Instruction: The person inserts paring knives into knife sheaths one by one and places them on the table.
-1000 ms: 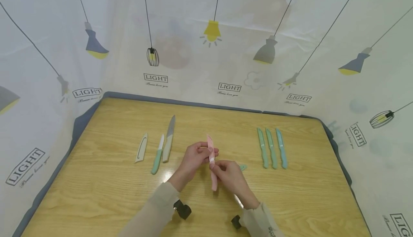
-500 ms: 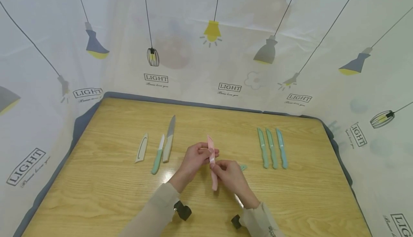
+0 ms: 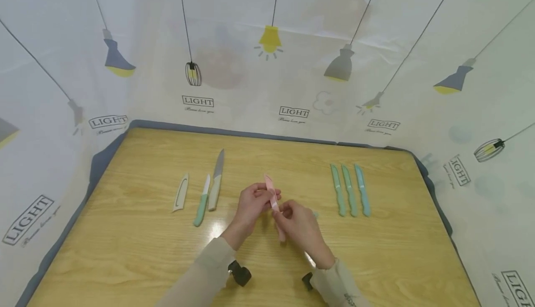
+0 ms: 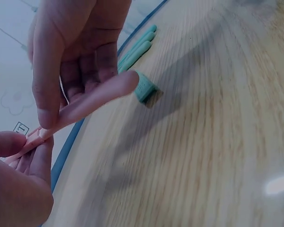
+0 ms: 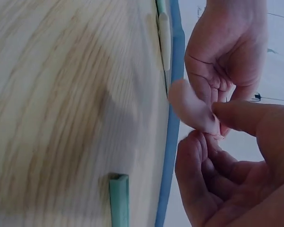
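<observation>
Both hands hold a pink knife in a pink sheath, raised over the middle of the table. My left hand (image 3: 250, 205) pinches the sheath (image 3: 269, 183) between thumb and fingers. At the joint between sheath and handle, my right hand (image 3: 303, 227) has thumb and fingertips closed on the knife. The pink handle (image 4: 98, 98) points back toward the body, its rounded end free in both wrist views. Little of the blade shows. Beyond the right hand lies a green piece like a sheath (image 5: 119, 200), mostly hidden by that hand in the head view.
On the left of the wooden table (image 3: 125, 242) lie a cream sheath (image 3: 180, 195), a green-handled knife (image 3: 201, 208) and a larger cream-handled knife (image 3: 215, 191). At right, two green knives (image 3: 338, 191) and a blue knife (image 3: 362, 191) lie side by side. A printed curtain (image 3: 234, 28) surrounds the table.
The pink knife has tilted, its handle end swinging a little to the right. Both hands keep their grip. The head view has shifted slightly; the things on the table lie as before.
</observation>
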The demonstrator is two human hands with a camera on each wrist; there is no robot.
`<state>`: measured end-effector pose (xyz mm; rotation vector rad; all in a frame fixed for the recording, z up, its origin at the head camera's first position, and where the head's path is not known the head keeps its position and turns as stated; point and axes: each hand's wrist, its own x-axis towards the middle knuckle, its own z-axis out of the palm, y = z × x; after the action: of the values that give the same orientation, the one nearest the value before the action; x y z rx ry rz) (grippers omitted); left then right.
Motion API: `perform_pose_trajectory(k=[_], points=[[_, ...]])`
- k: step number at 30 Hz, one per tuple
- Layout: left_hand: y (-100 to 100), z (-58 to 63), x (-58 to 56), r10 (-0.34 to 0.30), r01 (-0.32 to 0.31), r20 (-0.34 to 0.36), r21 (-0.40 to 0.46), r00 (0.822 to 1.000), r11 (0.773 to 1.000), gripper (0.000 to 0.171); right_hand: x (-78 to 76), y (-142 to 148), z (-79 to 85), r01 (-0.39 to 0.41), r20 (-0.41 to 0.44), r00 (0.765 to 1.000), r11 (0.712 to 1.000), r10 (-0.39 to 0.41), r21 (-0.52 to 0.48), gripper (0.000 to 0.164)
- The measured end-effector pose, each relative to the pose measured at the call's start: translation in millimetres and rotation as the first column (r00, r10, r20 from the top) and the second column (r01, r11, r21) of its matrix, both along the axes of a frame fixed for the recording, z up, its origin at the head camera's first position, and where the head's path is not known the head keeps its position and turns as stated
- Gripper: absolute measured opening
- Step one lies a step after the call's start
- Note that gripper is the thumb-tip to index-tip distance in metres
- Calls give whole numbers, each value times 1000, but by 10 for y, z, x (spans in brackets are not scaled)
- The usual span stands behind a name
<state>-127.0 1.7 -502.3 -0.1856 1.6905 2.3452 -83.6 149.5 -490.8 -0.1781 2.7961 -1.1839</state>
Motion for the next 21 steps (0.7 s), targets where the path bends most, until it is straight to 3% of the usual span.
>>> perform_pose_trajectory(k=[4, 8, 15, 21], points=[[44, -6, 7, 31, -31, 2, 6, 1000, 1000, 25, 1, -5, 19, 47, -76, 996, 992, -39, 116, 25], [78, -9, 16, 25, -25, 7, 21, 1000, 999, 28, 1, 5, 21, 52, -107, 994, 984, -34, 170, 25], [26, -3, -11, -55, 55, 13, -42, 998, 998, 39, -28, 111, 34, 98, -85, 993, 982, -85, 163, 26], [-133, 0, -20, -32, 33, 16, -88, 999, 996, 40, -89, 331, 69, 148, -69, 988, 981, -140, 122, 31]])
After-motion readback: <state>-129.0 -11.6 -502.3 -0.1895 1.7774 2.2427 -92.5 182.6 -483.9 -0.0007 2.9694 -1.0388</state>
